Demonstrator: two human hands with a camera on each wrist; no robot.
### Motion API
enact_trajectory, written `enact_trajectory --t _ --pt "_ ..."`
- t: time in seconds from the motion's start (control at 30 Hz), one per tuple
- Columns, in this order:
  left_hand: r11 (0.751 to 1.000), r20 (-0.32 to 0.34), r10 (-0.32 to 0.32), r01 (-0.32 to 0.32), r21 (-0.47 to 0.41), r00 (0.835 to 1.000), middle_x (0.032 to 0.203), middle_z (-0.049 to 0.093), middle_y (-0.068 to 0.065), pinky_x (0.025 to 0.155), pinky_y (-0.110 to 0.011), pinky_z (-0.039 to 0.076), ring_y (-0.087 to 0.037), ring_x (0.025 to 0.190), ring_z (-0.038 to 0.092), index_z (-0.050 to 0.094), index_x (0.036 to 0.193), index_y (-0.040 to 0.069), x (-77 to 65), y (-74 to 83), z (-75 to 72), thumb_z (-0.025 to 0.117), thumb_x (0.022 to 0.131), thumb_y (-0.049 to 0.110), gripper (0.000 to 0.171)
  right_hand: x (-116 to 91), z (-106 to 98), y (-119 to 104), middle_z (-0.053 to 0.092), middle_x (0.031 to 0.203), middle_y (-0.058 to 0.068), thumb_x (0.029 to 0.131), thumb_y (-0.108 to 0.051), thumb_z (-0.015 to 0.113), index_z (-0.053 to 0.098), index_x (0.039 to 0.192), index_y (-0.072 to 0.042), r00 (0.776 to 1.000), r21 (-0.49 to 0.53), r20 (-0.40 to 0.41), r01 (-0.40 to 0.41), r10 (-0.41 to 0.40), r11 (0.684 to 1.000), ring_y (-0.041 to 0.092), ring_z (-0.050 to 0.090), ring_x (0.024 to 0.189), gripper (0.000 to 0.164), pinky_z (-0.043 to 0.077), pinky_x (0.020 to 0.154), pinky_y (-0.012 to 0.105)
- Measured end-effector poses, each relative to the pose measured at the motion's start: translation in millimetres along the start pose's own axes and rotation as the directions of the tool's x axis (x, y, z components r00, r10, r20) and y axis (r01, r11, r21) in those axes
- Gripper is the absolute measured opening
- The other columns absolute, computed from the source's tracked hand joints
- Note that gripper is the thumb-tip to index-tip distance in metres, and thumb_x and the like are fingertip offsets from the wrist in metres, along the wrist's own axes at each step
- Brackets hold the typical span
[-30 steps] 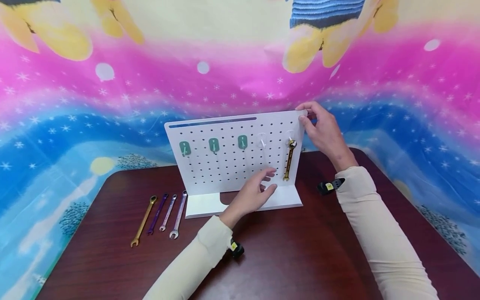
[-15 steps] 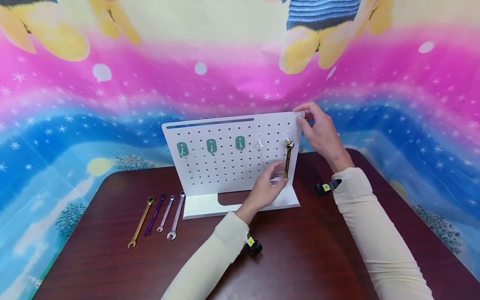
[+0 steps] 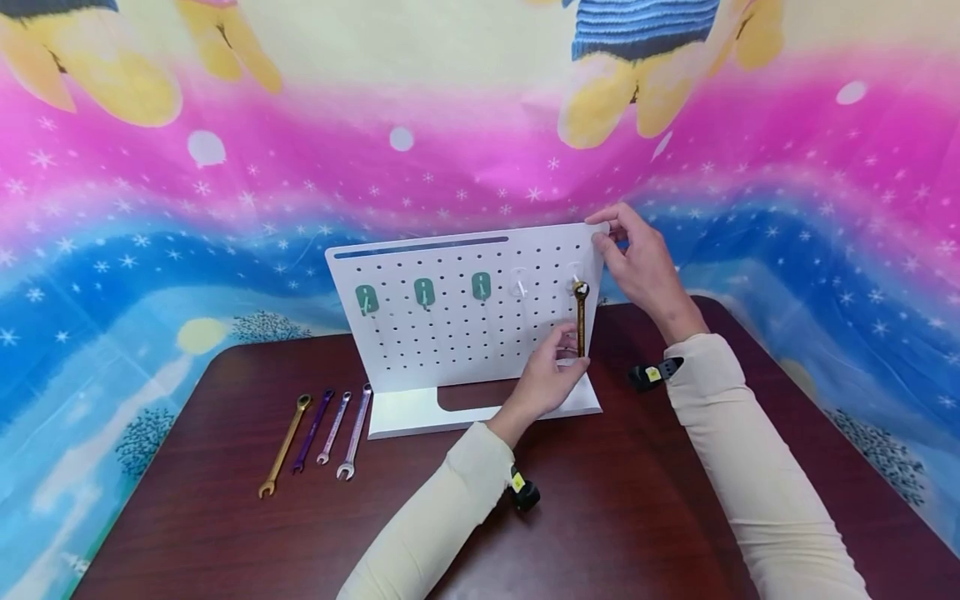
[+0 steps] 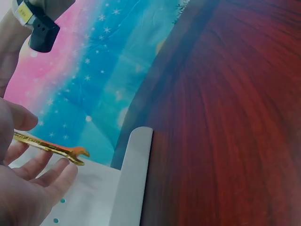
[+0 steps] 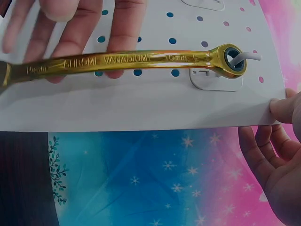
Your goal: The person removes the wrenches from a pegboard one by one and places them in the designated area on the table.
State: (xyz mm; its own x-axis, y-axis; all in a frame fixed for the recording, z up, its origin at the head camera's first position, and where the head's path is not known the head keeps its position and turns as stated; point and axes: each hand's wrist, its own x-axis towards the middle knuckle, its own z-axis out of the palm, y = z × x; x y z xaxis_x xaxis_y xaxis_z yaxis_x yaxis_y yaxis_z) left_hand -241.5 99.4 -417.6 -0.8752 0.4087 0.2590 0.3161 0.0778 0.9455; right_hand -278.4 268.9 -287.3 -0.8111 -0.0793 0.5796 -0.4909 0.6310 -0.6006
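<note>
A gold combination wrench [image 3: 581, 321] hangs by its ring end on a clear hook at the right side of the white pegboard [image 3: 450, 342]. In the right wrist view, the wrench [image 5: 136, 61] has its ring around the hook's prong. Fairly straight fingers of my left hand [image 3: 551, 371] pass behind its shank, while the thumb stands apart in front. The left wrist view shows the wrench's open end [image 4: 77, 154] projecting past the fingers. My right hand [image 3: 637, 262] grips the board's upper right corner, thumb in front and fingers behind.
Three green hooks [image 3: 424, 292] and another clear hook [image 3: 519, 283] are on the board. Left of its base [image 3: 401, 412], a gold wrench [image 3: 285, 446], a purple wrench [image 3: 313, 432] and two silvery wrenches [image 3: 352, 433] lie on the dark table [image 3: 600, 533]. A patterned cloth [image 3: 300, 167] hangs behind.
My left hand has moved right to the hanging wrench and its fingers have slipped behind the shank. The wrench's lower end has swung slightly right. My right hand stays on the corner.
</note>
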Motion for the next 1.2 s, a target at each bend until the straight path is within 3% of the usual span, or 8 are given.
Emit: enact_trajectory --t 0.27,0.4,0.63,0.9,1.03,1.2 --pt "0.998 -0.007 0.057 -0.057 0.003 0.998 0.115 0.062 -0.007 0.093 -0.024 0.052 -0.016 0.105 0.064 0.055 0.138 0.005 -5.3 3.5 1.6 0.064 0.101 0.004 0.038 2 -1 -1 0.062 0.112 0.009 0.108 -0.02 0.055 0.059 0.136 -0.015 1.0 -0.003 -0.007 0.005 -0.006 1.0 0.02 0.057 0.099 0.028 0.048 0.076 0.037" --pt "0.999 -0.008 0.053 -0.053 0.005 0.999 0.108 0.063 -0.004 0.084 -0.024 0.055 -0.013 0.097 0.065 0.059 0.131 0.006 -8.0 4.3 1.5 0.063 0.102 0.005 0.03 2 -1 -1 0.062 0.113 0.009 0.108 -0.021 0.055 0.06 0.135 -0.016 1.0 -0.005 -0.005 -0.004 0.004 1.0 0.02 0.057 0.099 0.028 0.047 0.074 0.038" --pt "0.989 0.01 0.037 -0.036 -0.145 0.999 0.1 0.064 -0.009 0.069 -0.033 0.062 -0.02 0.084 0.067 0.058 0.129 -0.005 -11.0 7.3 2.4 0.062 0.101 -0.001 0.029 1 0 -1 0.062 0.112 0.009 0.108 -0.021 0.055 0.06 0.136 -0.016 1.0 -0.003 -0.004 -0.013 0.013 1.0 0.02 0.057 0.098 0.029 0.047 0.073 0.037" --pt "0.946 0.032 0.018 -0.006 -0.324 0.999 0.096 0.064 -0.008 0.064 -0.037 0.062 -0.015 0.075 0.066 0.058 0.126 -0.007 -13.4 13.7 3.7 0.062 0.099 -0.006 0.028 1 -1 -1 0.062 0.113 0.009 0.108 -0.021 0.055 0.06 0.136 -0.016 1.0 -0.001 -0.001 -0.014 0.014 1.0 0.019 0.057 0.098 0.029 0.047 0.071 0.037" --pt "0.934 0.029 0.022 -0.01 -0.357 0.999 0.094 0.063 -0.007 0.063 -0.037 0.062 -0.015 0.072 0.066 0.058 0.125 -0.007 -14.4 16.5 5.1 0.062 0.099 -0.007 0.027 2 -1 0 0.062 0.113 0.009 0.108 -0.021 0.056 0.06 0.135 -0.016 1.0 0.002 -0.005 -0.011 0.011 1.0 0.02 0.057 0.099 0.028 0.046 0.072 0.036" --pt "0.936 0.028 0.017 -0.006 -0.352 0.999 0.094 0.063 -0.005 0.064 -0.038 0.062 -0.016 0.071 0.065 0.055 0.128 -0.013 -16.4 20.1 4.8 0.063 0.099 -0.005 0.031 1 -1 1 0.063 0.118 0.01 0.108 -0.021 0.056 0.06 0.136 -0.017 1.0 0.0 0.001 -0.008 0.008 1.0 0.022 0.058 0.103 0.029 0.048 0.072 0.037"
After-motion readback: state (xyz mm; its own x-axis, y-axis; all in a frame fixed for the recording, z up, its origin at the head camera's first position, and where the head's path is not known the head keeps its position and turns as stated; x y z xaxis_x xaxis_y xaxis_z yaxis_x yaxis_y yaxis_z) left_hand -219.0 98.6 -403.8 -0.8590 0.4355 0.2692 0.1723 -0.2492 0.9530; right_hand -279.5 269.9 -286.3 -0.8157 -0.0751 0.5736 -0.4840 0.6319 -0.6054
